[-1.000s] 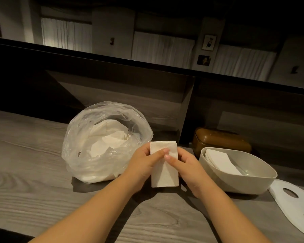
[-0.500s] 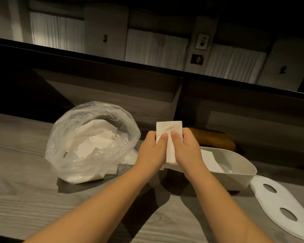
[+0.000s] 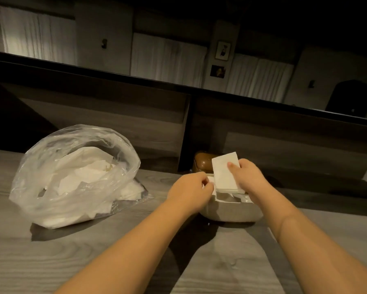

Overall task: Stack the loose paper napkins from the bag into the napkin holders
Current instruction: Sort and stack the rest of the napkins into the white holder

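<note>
A clear plastic bag point(image 3: 51, 198) of loose white napkins point(image 3: 89, 172) lies on the left of the wooden counter. The white napkin holder point(image 3: 231, 213) sits right of centre, with a few napkins inside, mostly hidden by my hands. My right hand point(image 3: 248, 177) pinches a folded white napkin stack point(image 3: 223, 175), tilted, its lower edge just over the holder's opening. My left hand point(image 3: 189, 189) is off that stack; its curled fingers pinch the holder's left rim.
A brown lidded box point(image 3: 202, 163) stands right behind the holder, against the dark back panel point(image 3: 114, 115). A vertical divider point(image 3: 184, 134) splits that panel. The grey wood counter point(image 3: 51, 262) stretches toward me below my forearms.
The folded napkin stack moved right, from beside the bag to over the holder. My left hand let go of it and went to the holder's rim. The view shifted left.
</note>
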Demonstrator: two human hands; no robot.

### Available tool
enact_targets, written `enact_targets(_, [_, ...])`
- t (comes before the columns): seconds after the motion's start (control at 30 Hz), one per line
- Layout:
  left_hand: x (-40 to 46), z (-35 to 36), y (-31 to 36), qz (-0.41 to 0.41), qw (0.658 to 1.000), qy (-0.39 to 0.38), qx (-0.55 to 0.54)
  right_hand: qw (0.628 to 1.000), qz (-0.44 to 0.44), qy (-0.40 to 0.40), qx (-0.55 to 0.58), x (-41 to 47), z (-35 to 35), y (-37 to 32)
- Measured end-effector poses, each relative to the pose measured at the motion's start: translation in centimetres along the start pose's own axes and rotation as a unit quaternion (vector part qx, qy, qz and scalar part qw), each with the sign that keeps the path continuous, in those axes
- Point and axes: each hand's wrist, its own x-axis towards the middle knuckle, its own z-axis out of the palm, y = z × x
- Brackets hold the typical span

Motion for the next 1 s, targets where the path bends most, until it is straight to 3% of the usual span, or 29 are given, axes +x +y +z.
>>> enact_targets(0.23, [-1.4, -1.8, -2.0, 0.063, 0.991, -0.015, 0.115, 0.996, 0.044, -0.069, 0.039, 0.0, 1.4, -0.6])
enact_targets(0.5, [-2.4, -3.8, -4.9, 0.035, 0.989, 0.022, 0.142, 0.995, 0.000, -0.097, 0.002, -1.1, 4.3, -2.7])
enact_targets(0.83, [-3.3, -4.5, -6.2, 0.021, 0.989, 0.039, 0.142, 0.982, 0.025, -0.127, -0.138, -1.7, 7.5, -4.0])
enact_targets(0.9, [-3.3, -4.5, -6.1, 0.019, 0.991, 0.037, 0.129, 0.985, 0.058, -0.134, -0.092, -1.4, 7.4, -4.0])
enact_targets(1.0, [-3.5, -4.6, -5.9, 0.014, 0.993, 0.030, 0.114, 0.968, 0.136, -0.192, 0.083, -0.9, 7.1, -3.8])
